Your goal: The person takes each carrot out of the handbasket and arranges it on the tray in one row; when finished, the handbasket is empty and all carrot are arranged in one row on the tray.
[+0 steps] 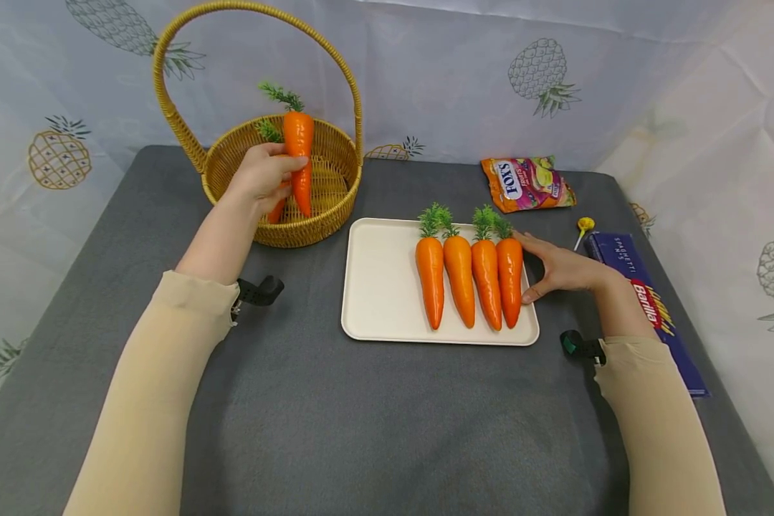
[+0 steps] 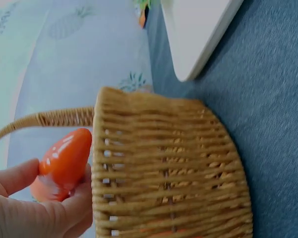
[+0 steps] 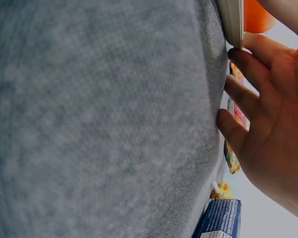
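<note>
Between thumb and fingers, my left hand (image 1: 263, 173) pinches an orange carrot (image 1: 299, 132) with a green top, over the wicker basket (image 1: 309, 235). Behind that hand, another carrot (image 1: 276, 212) lies partly hidden inside the basket. The left wrist view shows the held carrot (image 2: 69, 158) just beyond the basket's woven wall (image 2: 163, 158). Several carrots (image 1: 431, 276) lie side by side on the cream tray (image 1: 380, 287), green tops toward the back. My right hand (image 1: 567, 269) is at the tray's right edge, fingers extended, thumb close to the rightmost carrot (image 1: 510, 276).
At the back right lies a FOX'S candy bag (image 1: 529, 184). A yellow lollipop (image 1: 585, 225) and a blue Barilla spaghetti box (image 1: 645, 301) are beside my right arm. The basket's tall handle (image 1: 258, 6) arches above its rim. A pineapple-print cloth (image 1: 438, 86) hangs behind the grey table (image 1: 387, 430).
</note>
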### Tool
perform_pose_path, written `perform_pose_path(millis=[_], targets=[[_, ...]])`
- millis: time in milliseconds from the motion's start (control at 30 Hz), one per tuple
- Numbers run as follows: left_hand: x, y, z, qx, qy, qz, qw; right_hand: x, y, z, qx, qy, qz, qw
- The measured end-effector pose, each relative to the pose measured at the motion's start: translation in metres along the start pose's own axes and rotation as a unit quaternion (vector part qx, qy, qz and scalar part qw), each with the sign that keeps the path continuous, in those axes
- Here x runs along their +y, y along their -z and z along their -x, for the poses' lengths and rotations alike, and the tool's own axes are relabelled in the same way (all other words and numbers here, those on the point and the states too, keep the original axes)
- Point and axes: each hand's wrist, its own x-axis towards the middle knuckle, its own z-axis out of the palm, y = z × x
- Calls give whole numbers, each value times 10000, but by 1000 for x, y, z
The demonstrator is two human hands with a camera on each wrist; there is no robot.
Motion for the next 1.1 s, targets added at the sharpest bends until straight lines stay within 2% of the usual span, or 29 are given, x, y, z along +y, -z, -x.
perform_pose_path(millis=[233,467,667,1100], targets=[[-5,-11,9,-379,-269,0,9989,0,1,0,10,54,-6,10000],[-9,-20,14,-640,-297,-173,9974,0,0,1,22,61,4,10000],[-18,-28,17,-926,-328,-317,9947,1,0,0,30,66,-35,10000],[-34,-52,33,-1499,-369,-492,9868,1,0,0,34,141,-42,9999]])
